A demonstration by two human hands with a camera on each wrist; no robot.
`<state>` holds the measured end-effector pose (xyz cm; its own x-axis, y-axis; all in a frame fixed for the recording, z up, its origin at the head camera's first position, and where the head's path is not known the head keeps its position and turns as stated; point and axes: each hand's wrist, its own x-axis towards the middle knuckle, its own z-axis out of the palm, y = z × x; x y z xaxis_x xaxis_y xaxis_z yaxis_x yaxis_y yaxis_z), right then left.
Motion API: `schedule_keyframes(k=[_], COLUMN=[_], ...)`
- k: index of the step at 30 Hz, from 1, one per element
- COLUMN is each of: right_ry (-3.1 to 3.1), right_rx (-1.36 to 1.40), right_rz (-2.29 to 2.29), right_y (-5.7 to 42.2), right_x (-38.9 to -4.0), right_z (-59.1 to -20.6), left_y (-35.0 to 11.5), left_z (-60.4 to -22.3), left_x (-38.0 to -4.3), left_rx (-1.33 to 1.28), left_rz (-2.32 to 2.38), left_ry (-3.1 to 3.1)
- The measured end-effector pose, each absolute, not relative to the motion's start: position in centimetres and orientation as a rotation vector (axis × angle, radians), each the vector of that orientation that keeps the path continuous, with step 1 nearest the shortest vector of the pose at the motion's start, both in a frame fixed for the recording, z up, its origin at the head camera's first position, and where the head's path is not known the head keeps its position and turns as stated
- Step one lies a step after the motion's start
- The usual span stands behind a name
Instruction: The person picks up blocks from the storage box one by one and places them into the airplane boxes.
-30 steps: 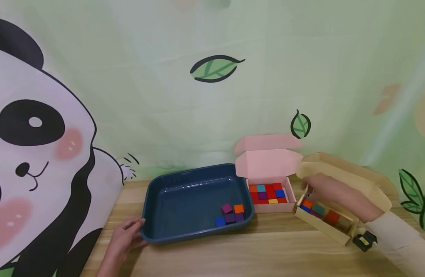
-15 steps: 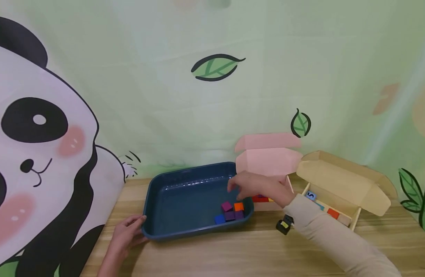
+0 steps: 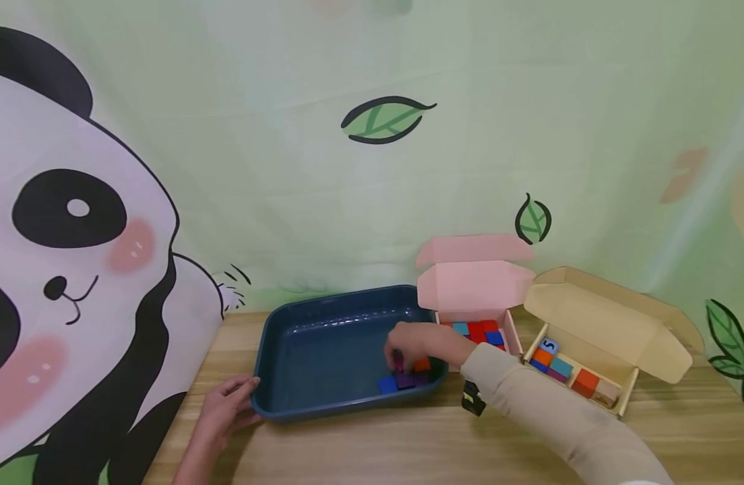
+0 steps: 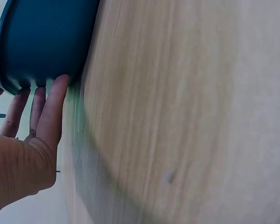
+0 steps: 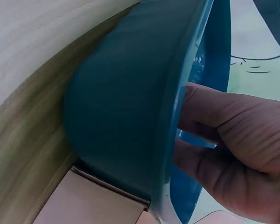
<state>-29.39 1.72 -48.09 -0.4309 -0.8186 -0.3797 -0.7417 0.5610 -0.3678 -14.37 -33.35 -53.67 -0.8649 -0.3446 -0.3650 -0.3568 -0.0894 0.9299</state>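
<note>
My left hand (image 3: 223, 407) touches the near left corner of a dark blue tray (image 3: 329, 408), its fingertips against the outer wall in the left wrist view and its thumb by the rim. Over the tray's right side, my right hand (image 3: 410, 342) reaches down and pinches a magenta cube (image 3: 399, 364). An orange cube (image 3: 422, 364), a blue cube (image 3: 387, 384) and purple cubes (image 3: 405, 380) lie around it. In the right wrist view the tips of the thumb and fingers are hidden behind the tray wall.
Beside the tray stands an open pink box (image 3: 476, 286) with red, blue and teal cubes. An open tan box (image 3: 608, 323) farther right holds several cubes, one marked 5. A small black device (image 3: 472, 399) is on my right wrist. A printed panda backdrop (image 3: 105, 202) hangs behind.
My right hand has moved left from the tan box, over the pink box, and down to the magenta cube in the tray. The left hand stays at the tray corner.
</note>
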Motion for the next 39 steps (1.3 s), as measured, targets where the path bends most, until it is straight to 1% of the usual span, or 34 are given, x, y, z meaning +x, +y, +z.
schedule_keyframes(k=[5, 15, 20, 26, 31, 39], right_ry=[2.329, 2.485, 2.565, 2.674, 2.721, 2.757], right_rx=[-1.321, -1.379, -1.287, -1.190, -1.107, -0.929], right_rz=[-0.308, -0.647, -0.815, -0.945, -0.955, -0.886], right_y=[2.6, 6.7, 9.9, 14.0, 17.2, 22.5], right_x=[-29.3, -28.0, -27.0, -26.7, -26.5, -26.0], right_z=[-47.8, -44.7, -44.7, -45.0, -44.7, -45.3], left_y=[-33.3, -33.0, -33.0, -33.1, -33.2, -33.2], left_z=[-53.7, -53.6, -53.5, -53.7, -53.8, -53.5], left_x=[-14.3, -14.8, -14.6, -14.4, -14.4, -14.2], left_rx=[-0.821, -0.808, -0.821, -0.816, -0.815, -0.804], left_rz=[2.146, 2.141, 2.127, 2.149, 2.156, 2.106], left_ry=[2.119, 2.130, 2.135, 2.117, 2.103, 2.125])
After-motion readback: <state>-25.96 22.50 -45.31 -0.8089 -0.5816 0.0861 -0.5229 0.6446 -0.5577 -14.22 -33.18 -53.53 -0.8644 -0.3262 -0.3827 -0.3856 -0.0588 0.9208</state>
